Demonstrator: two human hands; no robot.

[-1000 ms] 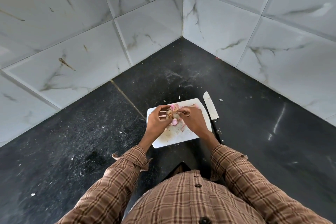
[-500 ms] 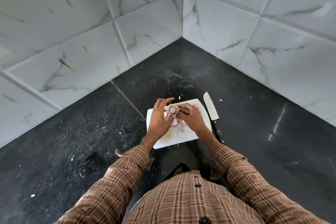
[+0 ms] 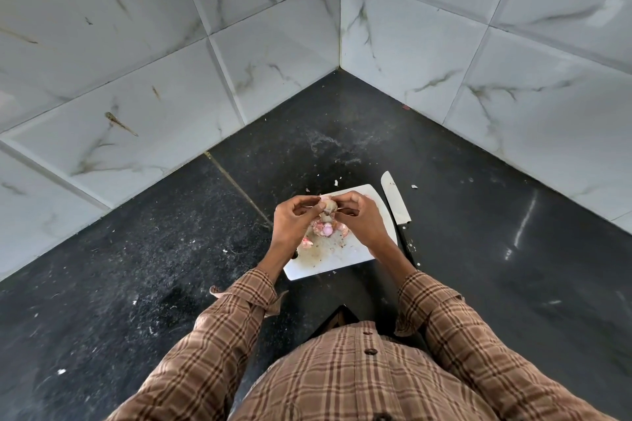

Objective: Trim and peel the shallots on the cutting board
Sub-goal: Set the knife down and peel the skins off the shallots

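Shallot held above the white cutting board, pinched between both hands at fingertip level. Left hand: fingers curled, thumb and forefinger gripping the shallot's left side. Right hand: fingers likewise curled, pinching its right side; whether skin is lifting off cannot be told at this size. Below the hands, on the board, a small heap of pink peeled shallots and skin scraps; board surface smeared and speckled. Knife lies on the black countertop just beside the board's right edge, blade pointing away from the person, handle mostly hidden by the right forearm. Small white flecks scattered on the counter around the board. Both sleeves brown plaid, cuffs unbuttoned. Grey marbled wall tiles meet in the corner behind.
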